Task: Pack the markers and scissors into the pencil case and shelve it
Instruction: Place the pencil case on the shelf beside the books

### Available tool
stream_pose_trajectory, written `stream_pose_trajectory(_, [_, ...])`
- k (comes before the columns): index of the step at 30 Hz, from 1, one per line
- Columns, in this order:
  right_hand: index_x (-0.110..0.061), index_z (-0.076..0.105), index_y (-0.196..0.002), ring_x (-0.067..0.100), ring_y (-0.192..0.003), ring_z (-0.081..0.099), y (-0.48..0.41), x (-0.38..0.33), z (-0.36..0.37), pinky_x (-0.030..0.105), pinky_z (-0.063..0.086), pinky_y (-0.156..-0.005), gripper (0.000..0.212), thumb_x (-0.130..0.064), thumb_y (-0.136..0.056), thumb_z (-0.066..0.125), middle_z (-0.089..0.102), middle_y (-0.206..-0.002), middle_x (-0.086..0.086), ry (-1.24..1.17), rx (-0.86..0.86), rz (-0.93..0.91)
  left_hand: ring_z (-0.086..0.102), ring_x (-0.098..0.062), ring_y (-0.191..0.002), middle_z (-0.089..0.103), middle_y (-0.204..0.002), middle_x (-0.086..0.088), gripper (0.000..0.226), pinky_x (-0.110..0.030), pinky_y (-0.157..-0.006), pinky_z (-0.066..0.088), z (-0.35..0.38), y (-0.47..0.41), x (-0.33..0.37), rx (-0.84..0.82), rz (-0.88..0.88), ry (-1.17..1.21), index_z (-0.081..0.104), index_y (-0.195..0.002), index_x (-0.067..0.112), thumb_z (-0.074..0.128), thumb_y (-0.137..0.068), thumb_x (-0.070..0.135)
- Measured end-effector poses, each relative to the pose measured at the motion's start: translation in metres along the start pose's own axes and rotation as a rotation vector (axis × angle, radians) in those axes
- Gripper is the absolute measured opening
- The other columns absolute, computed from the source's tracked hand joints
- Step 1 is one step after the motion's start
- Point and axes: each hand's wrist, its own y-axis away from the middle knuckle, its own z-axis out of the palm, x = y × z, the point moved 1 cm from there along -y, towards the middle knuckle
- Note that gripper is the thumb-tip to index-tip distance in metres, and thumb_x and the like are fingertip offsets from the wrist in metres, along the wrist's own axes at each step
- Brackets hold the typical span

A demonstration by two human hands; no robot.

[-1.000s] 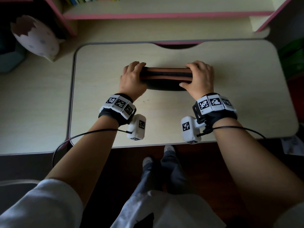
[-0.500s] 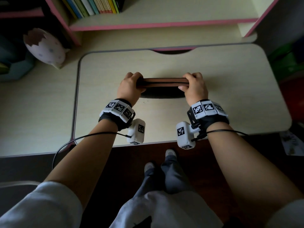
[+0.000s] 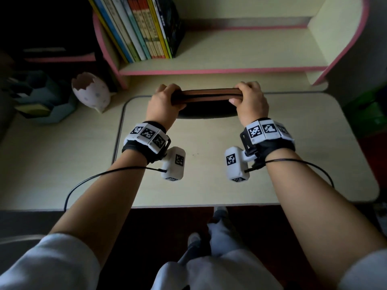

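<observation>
Gripping the closed pencil case at each end, left hand and right hand curled round it, we keep it level above the desk, likely bound for the shelf.

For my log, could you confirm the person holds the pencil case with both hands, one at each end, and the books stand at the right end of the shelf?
Not quite: the head view shows the books at the left end of the shelf. Left hand and right hand do grip the pencil case.
</observation>
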Motion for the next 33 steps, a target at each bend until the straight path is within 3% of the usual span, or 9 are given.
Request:
stream_pose_trajectory(10, [-0.021, 0.057, -0.116, 0.031, -0.11, 0.053, -0.102, -0.017, -0.008, 0.036, 0.043, -0.084, 0.029, -0.019, -0.087, 0.059, 0.048, -0.127, 0.006, -0.034, 0.026, -0.093, 0.057, -0.031, -0.1, 0.059, -0.112, -0.014, 0.04, -0.032, -0.089, 0.044, -0.005, -0.081, 0.019, 0.123, -0.029, -0.006, 0.06, -0.112, 0.01, 0.07, -0.073, 0.014])
stream_pose_trajectory(18, [-0.018, 0.055, -0.12, 0.034, -0.112, 0.053, -0.184, -0.021, 0.006, 0.041, 0.045, -0.086, 0.032, -0.019, -0.088, 0.057, 0.047, -0.129, 0.01, 0.007, -0.079, -0.145, 0.057, -0.031, -0.099, 0.058, -0.112, -0.014, 0.04, -0.035, -0.088, 0.045, 0.014, -0.144, 0.017, 0.139, -0.137, -0.023, 0.059, -0.114, 0.012, 0.069, -0.076, 0.016])
stream_pose_trajectory(27, [-0.017, 0.055, -0.122, 0.032, -0.117, 0.049, -0.228, -0.026, 0.037, 0.04, 0.045, -0.089, 0.034, -0.019, -0.089, 0.057, 0.045, -0.131, 0.01, 0.029, -0.188, -0.198, 0.056, -0.03, -0.098, 0.059, -0.108, -0.016, 0.04, -0.029, -0.081, 0.042, 0.031, -0.17, -0.006, 0.113, -0.263, -0.055, 0.06, -0.112, 0.012, 0.07, -0.074, 0.017])
stream_pose_trajectory(33, [-0.012, 0.048, -0.126, 0.029, -0.121, 0.044, -0.234, -0.028, 0.043, 0.038, 0.042, -0.095, 0.048, -0.025, -0.083, 0.065, 0.045, -0.132, 0.013, -0.043, -0.037, -0.171, 0.058, -0.029, -0.095, 0.062, -0.105, -0.015, 0.037, -0.03, -0.077, 0.044, 0.034, -0.173, -0.016, 0.129, -0.281, -0.063, 0.062, -0.109, 0.013, 0.07, -0.074, 0.025])
